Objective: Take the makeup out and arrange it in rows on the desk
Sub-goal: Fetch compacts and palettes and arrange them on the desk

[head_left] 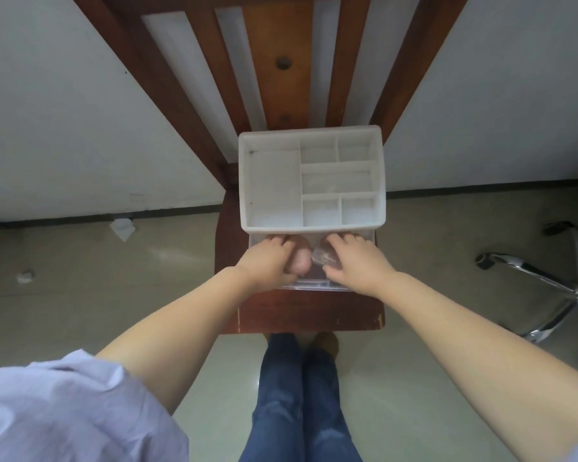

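Observation:
A white makeup organiser (274,185) with several compartments on top stands on a brown wooden chair seat (311,311). Its clear drawer (314,285) is pulled out toward me. Both my hands reach into the drawer. My left hand (267,261) grips a pinkish rounded sponge-like item (301,265). My right hand (357,261) grips a clear, roundish case (324,255). Whatever else lies in the drawer is hidden under my hands. The top compartments show nothing inside.
The chair back (277,61) rises toward the white wall. A chrome office-chair base (548,288) stands on the floor at right. Bits of crumpled paper (123,228) lie on the floor at left. My legs in jeans (301,395) stand before the chair.

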`<action>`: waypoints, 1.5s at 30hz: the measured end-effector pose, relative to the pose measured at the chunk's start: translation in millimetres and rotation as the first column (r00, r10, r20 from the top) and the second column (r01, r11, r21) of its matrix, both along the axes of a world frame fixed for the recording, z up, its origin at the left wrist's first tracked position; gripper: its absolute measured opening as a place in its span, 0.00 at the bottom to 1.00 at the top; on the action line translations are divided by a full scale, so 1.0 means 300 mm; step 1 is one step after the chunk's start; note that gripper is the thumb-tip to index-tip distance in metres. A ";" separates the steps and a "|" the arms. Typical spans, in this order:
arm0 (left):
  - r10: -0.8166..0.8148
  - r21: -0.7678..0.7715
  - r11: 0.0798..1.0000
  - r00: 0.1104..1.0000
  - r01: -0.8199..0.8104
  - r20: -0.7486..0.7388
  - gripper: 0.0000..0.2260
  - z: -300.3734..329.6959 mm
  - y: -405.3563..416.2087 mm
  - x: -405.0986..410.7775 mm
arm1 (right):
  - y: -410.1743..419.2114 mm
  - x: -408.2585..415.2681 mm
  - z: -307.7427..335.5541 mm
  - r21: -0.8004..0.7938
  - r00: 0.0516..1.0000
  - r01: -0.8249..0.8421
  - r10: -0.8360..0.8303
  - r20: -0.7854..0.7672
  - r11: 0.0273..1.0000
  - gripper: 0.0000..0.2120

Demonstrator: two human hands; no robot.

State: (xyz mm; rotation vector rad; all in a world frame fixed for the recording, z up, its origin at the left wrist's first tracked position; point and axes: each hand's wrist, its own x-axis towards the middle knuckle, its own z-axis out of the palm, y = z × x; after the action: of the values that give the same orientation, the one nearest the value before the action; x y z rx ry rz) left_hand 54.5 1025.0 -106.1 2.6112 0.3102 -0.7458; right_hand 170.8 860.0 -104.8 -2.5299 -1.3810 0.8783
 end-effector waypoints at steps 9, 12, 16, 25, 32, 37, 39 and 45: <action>0.114 -0.483 0.824 0.922 -0.296 -0.371 0.37 0.178 -0.032 -0.187 | -0.138 -0.060 0.140 -0.323 0.523 0.062 -0.307 -0.795 0.944 0.31; 0.068 -0.431 0.838 0.847 -0.335 -0.528 0.41 0.121 -0.064 -0.236 | -0.159 -0.107 0.088 -0.457 0.672 -0.117 -0.268 -0.690 0.882 0.40; 0.161 -0.422 0.789 0.813 -0.446 -0.560 0.45 0.082 -0.046 -0.203 | -0.126 -0.087 0.056 -0.422 0.759 0.006 -0.279 -0.588 0.906 0.44; 0.184 -0.371 0.863 0.896 -0.344 -0.404 0.46 0.080 0.064 0.009 | 0.036 0.092 0.070 -0.352 0.881 0.074 -0.227 -0.416 0.933 0.40; 0.176 -0.239 0.942 0.953 -0.235 -0.245 0.38 0.156 0.033 -0.066 | 0.042 -0.008 0.144 -0.231 0.949 0.072 -0.138 -0.282 0.970 0.34; 0.469 -0.141 0.872 0.883 -0.468 -0.028 0.38 0.270 -0.002 -0.252 | 0.069 -0.111 0.243 0.082 0.992 -0.047 0.056 -0.112 0.996 0.25; 0.595 -0.118 0.798 0.804 -0.590 0.001 0.37 0.312 -0.021 -0.329 | 0.093 -0.142 0.280 0.152 0.983 -0.158 0.170 -0.066 0.976 0.25; 0.860 -0.055 0.501 0.489 -0.864 0.147 0.35 0.408 -0.196 -0.563 | 0.159 -0.257 0.412 0.183 0.775 -0.631 0.622 0.110 0.754 0.23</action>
State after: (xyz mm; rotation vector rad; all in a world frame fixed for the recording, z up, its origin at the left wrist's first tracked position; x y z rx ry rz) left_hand -114.3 966.3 16.3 2.0529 1.4588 -0.1460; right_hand 93.7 907.7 18.8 -1.9313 -2.2672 0.6982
